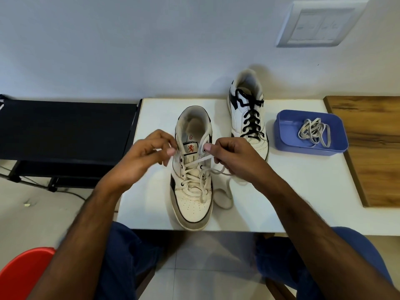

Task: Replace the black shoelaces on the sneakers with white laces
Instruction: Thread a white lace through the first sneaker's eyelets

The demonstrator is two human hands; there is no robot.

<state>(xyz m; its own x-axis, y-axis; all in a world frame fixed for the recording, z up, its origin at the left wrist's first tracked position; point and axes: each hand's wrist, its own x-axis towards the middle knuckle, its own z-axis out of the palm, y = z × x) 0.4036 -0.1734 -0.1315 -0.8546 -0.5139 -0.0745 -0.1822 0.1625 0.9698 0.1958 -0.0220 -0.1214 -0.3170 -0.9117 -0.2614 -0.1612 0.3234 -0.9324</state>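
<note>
Pinching the white lace (195, 161) ends, left hand (144, 155) and right hand (232, 156) flank the near sneaker (191, 204)

Both hands, left hand (149, 156) and right hand (233, 156), pinch the near sneaker's (191, 204) white lace (201, 182)

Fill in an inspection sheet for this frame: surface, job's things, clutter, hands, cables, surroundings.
Surface: small white table.
Job's things: near white leather sneaker partly threaded with a white lace; far white sneaker leaning on the wall, keeping its black lace; blue plastic tub holding a spare white lace.
Clutter: nothing seen.
Hands: left hand and right hand each pinch the white lace.
Cables: thin dark cable on the floor, left.
Surroundings: black rack, wooden board, wall switch plate, red seat.
</note>
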